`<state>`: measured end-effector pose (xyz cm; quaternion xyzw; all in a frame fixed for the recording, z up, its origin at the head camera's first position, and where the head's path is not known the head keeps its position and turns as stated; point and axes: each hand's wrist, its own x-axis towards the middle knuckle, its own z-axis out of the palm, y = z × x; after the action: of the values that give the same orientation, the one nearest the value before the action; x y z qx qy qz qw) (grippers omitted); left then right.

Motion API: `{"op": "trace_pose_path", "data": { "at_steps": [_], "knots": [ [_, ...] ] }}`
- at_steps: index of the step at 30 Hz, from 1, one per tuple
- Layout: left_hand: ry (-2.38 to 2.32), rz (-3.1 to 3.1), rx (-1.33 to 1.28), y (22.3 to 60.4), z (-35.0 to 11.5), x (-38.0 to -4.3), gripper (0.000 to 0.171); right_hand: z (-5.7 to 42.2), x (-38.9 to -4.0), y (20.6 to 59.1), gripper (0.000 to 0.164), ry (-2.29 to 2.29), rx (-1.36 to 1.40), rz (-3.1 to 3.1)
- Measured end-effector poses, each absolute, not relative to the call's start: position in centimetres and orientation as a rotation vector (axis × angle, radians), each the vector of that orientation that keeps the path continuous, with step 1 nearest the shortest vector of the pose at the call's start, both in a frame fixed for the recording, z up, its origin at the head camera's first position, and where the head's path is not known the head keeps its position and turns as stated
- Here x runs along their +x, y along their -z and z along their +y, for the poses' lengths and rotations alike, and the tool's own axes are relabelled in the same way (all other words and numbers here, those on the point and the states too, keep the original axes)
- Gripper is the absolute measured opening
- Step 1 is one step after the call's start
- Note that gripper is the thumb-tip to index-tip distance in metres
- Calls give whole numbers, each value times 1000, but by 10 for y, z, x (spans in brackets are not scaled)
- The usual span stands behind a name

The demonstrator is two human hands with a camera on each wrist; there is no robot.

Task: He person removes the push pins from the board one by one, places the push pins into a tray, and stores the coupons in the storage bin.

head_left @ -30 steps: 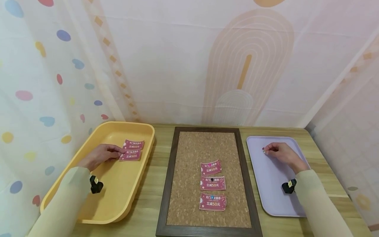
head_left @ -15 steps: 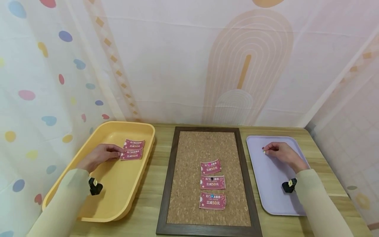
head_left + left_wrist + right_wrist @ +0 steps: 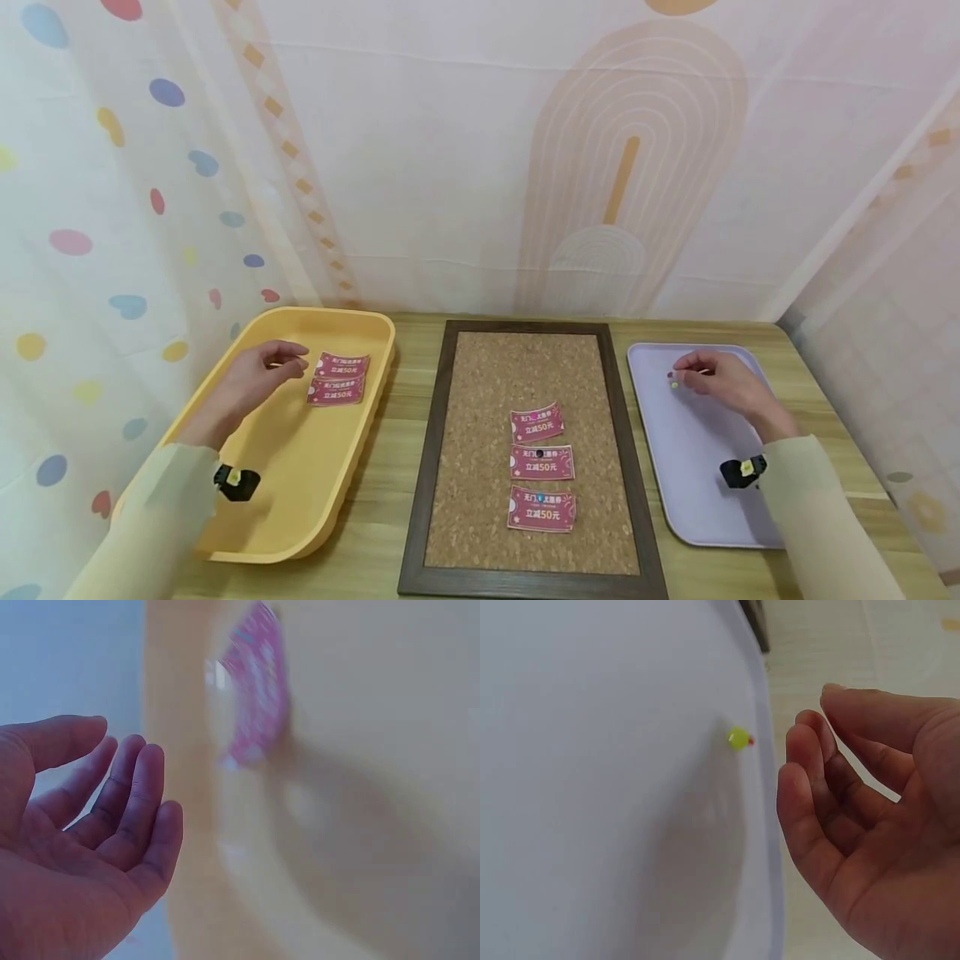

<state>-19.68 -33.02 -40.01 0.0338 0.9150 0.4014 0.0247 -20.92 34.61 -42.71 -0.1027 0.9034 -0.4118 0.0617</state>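
My left hand (image 3: 251, 379) hovers over the yellow tub (image 3: 285, 550), fingers loosely bent and apart, nothing between them. Just right of its fingertips lie two pink coupons, an upper coupon (image 3: 342, 365) and a lower coupon (image 3: 335, 392), slightly overlapping. Over the lilac tray (image 3: 697, 500), my right hand (image 3: 723, 387) has its fingers relaxed and holds nothing. By its fingertips, a yellow-green pushpin (image 3: 738, 737) lies on the tray, a small red pin (image 3: 671, 375) close beside it. In the left wrist view the coupons blur into one pink shape.
Between the two containers lies a cork board (image 3: 480, 483) in a dark wooden frame. Three pink coupons are pinned to it in a column: a top coupon (image 3: 537, 425), a middle coupon (image 3: 551, 468) and a bottom coupon (image 3: 551, 518). A patterned curtain (image 3: 420, 167) hangs behind the table.
My left hand has lifted away from the lower coupon, which stays in the tub. My right hand has drawn slightly up and right, leaving the pins on the tray.
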Motion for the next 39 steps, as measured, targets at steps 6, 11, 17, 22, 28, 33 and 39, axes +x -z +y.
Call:
{"op": "trace_pose_path", "data": {
  "at_steps": [6,11,17,22,28,33,39],
  "knots": [
    [-1266,2935,153,384,-299,-182,35,330,-201,419,23,1276,-321,2785],
    [-1300,2985,226,377,-274,-173,29,318,-195,415,24,1293,-305,2825],
    [-1384,2973,286,373,-249,-165,24,306,-187,408,24,1327,-323,2848],
    [-1451,2928,312,372,-230,-160,24,298,-181,403,23,1329,-324,2864],
    [-1467,2904,350,369,-208,-153,22,288,-175,401,21,1351,-371,2886],
    [-1469,2914,408,369,-190,-148,17,280,-171,402,19,1350,-408,2901],
    [-1482,2871,483,373,-170,-143,16,271,-167,402,17,1351,-434,2907]
  ]
}}
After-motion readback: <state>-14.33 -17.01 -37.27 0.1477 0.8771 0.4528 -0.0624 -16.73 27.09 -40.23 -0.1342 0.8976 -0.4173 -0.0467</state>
